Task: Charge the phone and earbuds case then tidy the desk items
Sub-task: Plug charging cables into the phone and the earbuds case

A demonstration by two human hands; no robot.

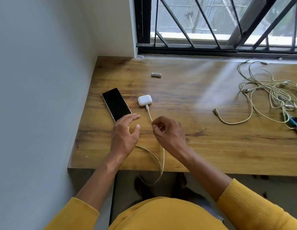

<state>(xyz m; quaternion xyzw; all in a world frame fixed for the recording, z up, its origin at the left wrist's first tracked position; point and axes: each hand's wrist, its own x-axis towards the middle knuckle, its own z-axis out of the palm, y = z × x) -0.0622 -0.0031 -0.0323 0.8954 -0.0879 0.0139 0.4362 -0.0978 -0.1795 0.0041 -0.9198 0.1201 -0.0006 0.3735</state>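
Right hand (167, 131) pinches cable (149, 115) | earbuds case (144, 100) just beyond, plugged

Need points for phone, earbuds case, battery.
phone (116, 105), head view, middle of the dark screen
earbuds case (144, 100), head view, top of the white lid
battery (156, 75), head view, middle of its barrel

The left hand (126, 130) covers the near end of the phone (116, 104). The tangle of cables (267, 92) and a dark tool (294, 123) run past the right edge. The battery (156, 75) label is too small to read.
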